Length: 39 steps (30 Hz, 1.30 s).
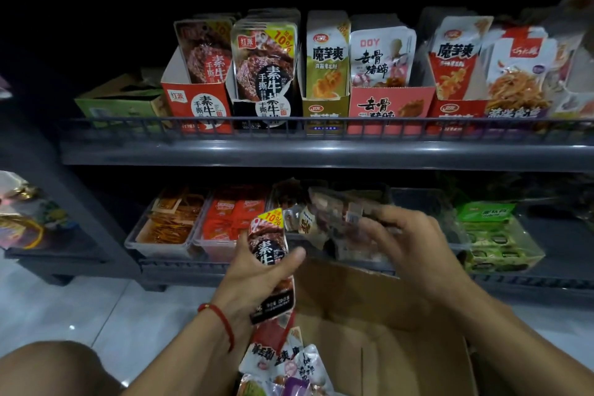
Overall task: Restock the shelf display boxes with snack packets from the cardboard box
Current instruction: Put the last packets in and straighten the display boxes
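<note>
My left hand (257, 280) grips a stack of black snack packets (270, 247) with a yellow 10% corner, held upright over the cardboard box (385, 331). My right hand (405, 244) hovers to the right with fingers spread and loosely bent, blurred, holding nothing I can see. More loose packets (286, 366) lie in the box's near left corner. On the upper shelf, the matching black display box (263, 106) stands full of the same packets, between a red display box (196, 100) and a yellow-green one (326, 106).
The upper shelf rail (321, 125) fronts more display boxes to the right. The lower shelf holds clear trays (167, 235) of red and orange packets and green packs (491, 235). A knee (48, 370) is at bottom left, over white floor tiles.
</note>
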### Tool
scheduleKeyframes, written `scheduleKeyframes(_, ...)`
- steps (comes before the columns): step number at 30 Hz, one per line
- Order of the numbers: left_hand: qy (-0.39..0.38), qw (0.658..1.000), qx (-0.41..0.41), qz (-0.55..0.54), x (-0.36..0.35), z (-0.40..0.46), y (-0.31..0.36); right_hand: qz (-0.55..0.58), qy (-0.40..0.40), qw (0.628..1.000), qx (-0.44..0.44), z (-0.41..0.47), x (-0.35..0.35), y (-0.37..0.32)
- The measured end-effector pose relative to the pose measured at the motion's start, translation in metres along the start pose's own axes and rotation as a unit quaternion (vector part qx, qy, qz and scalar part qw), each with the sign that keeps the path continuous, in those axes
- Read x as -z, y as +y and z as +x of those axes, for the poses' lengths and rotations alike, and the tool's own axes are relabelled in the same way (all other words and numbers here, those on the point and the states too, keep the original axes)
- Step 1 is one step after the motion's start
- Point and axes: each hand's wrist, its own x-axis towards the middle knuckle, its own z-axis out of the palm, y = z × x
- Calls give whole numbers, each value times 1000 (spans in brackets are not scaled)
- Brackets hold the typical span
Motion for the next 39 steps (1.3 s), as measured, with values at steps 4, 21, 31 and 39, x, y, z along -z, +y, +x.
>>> scheduleKeyframes(4,-15,992,29,-124,-6,2,5,-36,33,982,181,-7,-9,1)
scheduleKeyframes(21,-79,974,-36,-211,-4,-2,18,38,-101,991,81,-14,-18,-21)
scheduleKeyframes(31,-126,974,-182,-47,6,-20,51,201,-79,968,-126,38,6,-68)
scheduleKeyframes(39,-89,972,-217,11,46,-11,65,78,-157,980,-96,96,17,-127)
